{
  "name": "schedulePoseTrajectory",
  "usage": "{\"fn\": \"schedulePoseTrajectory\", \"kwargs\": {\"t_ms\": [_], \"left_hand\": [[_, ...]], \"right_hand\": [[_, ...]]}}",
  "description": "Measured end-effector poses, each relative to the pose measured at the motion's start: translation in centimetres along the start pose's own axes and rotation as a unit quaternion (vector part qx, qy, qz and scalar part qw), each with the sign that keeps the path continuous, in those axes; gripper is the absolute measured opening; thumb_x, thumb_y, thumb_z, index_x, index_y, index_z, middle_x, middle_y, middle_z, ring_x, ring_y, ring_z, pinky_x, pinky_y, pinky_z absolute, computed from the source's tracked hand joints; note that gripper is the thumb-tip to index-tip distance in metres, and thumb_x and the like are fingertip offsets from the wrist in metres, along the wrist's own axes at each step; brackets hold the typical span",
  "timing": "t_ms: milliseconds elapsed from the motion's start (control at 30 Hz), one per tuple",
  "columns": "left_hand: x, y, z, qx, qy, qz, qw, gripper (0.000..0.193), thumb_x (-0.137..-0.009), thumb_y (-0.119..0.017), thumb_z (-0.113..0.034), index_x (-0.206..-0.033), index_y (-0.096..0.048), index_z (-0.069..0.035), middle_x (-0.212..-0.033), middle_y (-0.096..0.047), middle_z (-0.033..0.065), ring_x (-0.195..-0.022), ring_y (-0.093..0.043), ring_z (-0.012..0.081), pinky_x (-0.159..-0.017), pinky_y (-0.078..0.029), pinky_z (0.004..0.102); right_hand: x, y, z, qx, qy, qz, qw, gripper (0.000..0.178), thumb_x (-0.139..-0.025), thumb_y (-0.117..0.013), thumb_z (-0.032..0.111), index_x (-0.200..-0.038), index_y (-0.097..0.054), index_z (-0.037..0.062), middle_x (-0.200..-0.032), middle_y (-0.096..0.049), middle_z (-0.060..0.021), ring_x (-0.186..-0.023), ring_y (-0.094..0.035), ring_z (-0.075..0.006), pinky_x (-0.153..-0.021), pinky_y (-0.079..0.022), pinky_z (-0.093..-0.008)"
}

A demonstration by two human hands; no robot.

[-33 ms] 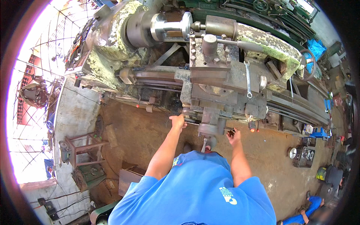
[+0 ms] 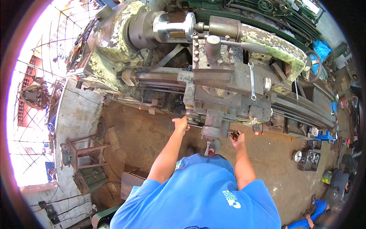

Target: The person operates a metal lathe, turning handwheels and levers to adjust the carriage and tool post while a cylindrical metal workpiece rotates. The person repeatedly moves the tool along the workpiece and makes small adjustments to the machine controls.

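Thin rod [image 2: 196,126] lying sideways

I am seeing it before the lathe carriage [image 2: 218,100]. The left hand [image 2: 180,124] is holding its left end; the right hand [image 2: 237,139] is resting half-curled near the other, its grip I cannot tell.

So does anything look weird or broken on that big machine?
A combination wrench lies on the lathe carriage instead of being put away. The headstock and tailstock have badly chipped paint. I can't see anything clearly broken.

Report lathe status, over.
Left hand, right hand at carriage front, grips unclear. Shiny workpiece between chuck and tailstock. Wrench lying on carriage, clear of workpiece.
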State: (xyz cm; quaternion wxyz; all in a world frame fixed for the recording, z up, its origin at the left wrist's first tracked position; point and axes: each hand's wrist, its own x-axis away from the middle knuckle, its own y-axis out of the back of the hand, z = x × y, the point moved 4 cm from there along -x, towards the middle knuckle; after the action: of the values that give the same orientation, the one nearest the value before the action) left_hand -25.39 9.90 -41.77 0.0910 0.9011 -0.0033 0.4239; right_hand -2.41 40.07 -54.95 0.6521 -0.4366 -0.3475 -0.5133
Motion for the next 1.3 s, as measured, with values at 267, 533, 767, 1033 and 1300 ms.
{"fn": "schedulePoseTrajectory", "kwargs": {"t_ms": [267,533,767,1033,1300], "left_hand": [[0.1,0.0,-0.1,0.011,-0.017,-0.028,0.999,0.059,-0.091,-0.056,-0.02,-0.119,-0.008,0.0,-0.069,-0.053,0.0112,-0.046,-0.05,0.0154,-0.043,-0.05,0.0333],[0.1,0.1,-0.2,0.011,-0.021,-0.034,0.999,0.039,-0.09,-0.055,-0.02,-0.106,-0.023,-0.004,-0.066,-0.05,0.0097,-0.042,-0.048,0.0145,-0.04,-0.048,0.0322],[-0.2,0.2,-0.1,0.027,-0.019,-0.022,0.999,0.046,-0.09,-0.057,-0.018,-0.113,-0.021,0.0,-0.065,-0.052,0.0104,-0.043,-0.049,0.0154,-0.037,-0.045,0.0297],[0.2,-0.2,0.1,0.01,-0.039,-0.04,0.998,0.083,-0.09,-0.057,-0.019,-0.138,0.003,0.012,-0.068,-0.056,0.0127,-0.045,-0.052,0.0164,-0.039,-0.045,0.0294],[-1.6,0.3,0.9,0.001,-0.014,0.002,1.0,0.1,-0.09,-0.055,-0.02,-0.141,0.025,0.01,-0.067,-0.056,0.0113,-0.047,-0.051,0.0169,-0.039,-0.041,0.0313]], "right_hand": [[-0.4,-0.1,0.3,-0.169,-0.079,-0.01,0.982,0.028,-0.089,-0.06,0.036,-0.082,-0.053,0.0092,-0.073,-0.054,-0.0074,-0.072,-0.054,-0.0277,-0.074,-0.05,-0.0411],[-0.3,0.5,0.3,-0.22,-0.083,0.013,0.972,0.038,-0.088,-0.064,0.037,-0.1,-0.049,0.0039,-0.094,-0.052,-0.0134,-0.09,-0.055,-0.0315,-0.086,-0.05,-0.0478],[-1.7,1.3,0.0,-0.217,-0.076,0.009,0.973,0.042,-0.089,-0.063,0.04,-0.102,-0.048,0.0029,-0.102,-0.051,-0.0132,-0.095,-0.054,-0.0302,-0.087,-0.049,-0.0485],[1.0,0.9,3.0,-0.04,0.033,-0.061,0.997,0.035,-0.095,-0.053,0.038,-0.081,-0.054,0.0055,-0.07,-0.052,-0.0042,-0.063,-0.05,-0.021,-0.06,-0.045,-0.0366],[10.7,0.0,13.0,-0.099,0.469,-0.114,0.87,0.006,-0.088,-0.063,0.004,-0.09,-0.058,0.0035,-0.075,-0.056,-0.0024,-0.063,-0.052,-0.0125,-0.054,-0.041,-0.0296]]}}
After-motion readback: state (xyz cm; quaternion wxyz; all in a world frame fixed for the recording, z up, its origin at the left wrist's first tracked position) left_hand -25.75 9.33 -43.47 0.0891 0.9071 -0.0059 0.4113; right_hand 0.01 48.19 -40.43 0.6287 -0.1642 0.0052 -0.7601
